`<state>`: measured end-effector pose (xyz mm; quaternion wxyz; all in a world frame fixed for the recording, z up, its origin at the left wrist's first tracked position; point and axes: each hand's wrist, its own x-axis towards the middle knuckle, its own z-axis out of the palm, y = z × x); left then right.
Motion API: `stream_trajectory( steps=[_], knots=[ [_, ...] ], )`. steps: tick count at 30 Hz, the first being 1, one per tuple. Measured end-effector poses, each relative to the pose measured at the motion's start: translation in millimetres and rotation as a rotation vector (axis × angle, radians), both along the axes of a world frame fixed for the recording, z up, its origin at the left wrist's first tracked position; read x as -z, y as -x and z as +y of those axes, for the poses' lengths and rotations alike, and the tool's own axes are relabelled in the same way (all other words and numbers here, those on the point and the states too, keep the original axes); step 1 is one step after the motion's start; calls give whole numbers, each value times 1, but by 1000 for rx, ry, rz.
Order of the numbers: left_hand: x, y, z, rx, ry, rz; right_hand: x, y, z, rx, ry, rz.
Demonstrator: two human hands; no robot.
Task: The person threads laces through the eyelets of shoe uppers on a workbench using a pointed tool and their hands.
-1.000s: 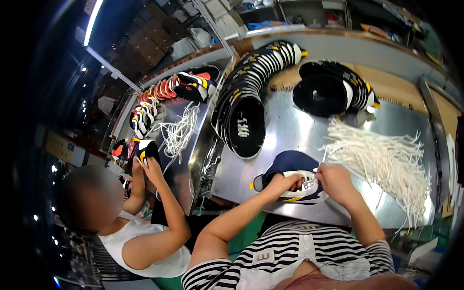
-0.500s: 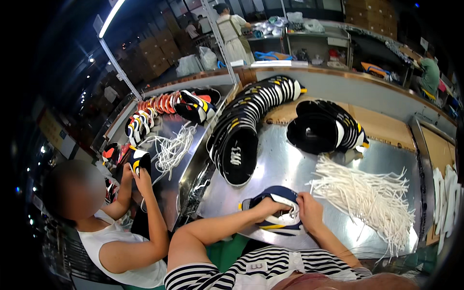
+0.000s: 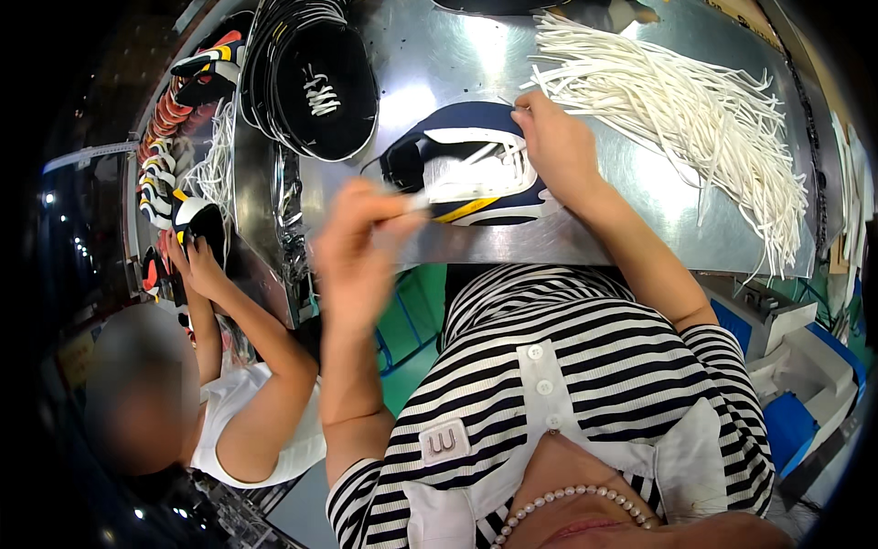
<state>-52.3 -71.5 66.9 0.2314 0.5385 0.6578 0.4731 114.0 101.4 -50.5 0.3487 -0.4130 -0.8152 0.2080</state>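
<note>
A navy, white and yellow shoe upper (image 3: 480,169) lies on the metal table in front of me, with white lace across its opening. My right hand (image 3: 560,151) is closed on the end of the upper to the right, its fingertips pinching the edge. To the left of the upper, my left hand (image 3: 361,233) is raised and smeared by motion. Between its closed fingertips shows the white end of a shoelace (image 3: 418,200). How the lace runs from there to the eyelets cannot be made out.
A thick bundle of white laces (image 3: 677,119) lies at the right. Nested dark uppers (image 3: 311,82) stand at the far left of the metal table (image 3: 549,242). Farther left, a co-worker's hands (image 3: 197,265) hold another upper (image 3: 199,220) near loose laces.
My view has tipped downward. My left hand has come out of the upper and moved left with a lace end. My right hand stays at the upper's right end.
</note>
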Motion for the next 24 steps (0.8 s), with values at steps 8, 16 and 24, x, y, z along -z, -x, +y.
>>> stream_trajectory(
  steps=[8,16,24],
  knots=[
    [69,-29,29,31,-109,458,-29,-31,-36,-219,334,368],
    [54,-26,40,-7,150,391,-23,-46,-67,-326,530,278],
    [66,-7,45,34,126,374,-19,-22,-61,-378,535,216]
  ],
)
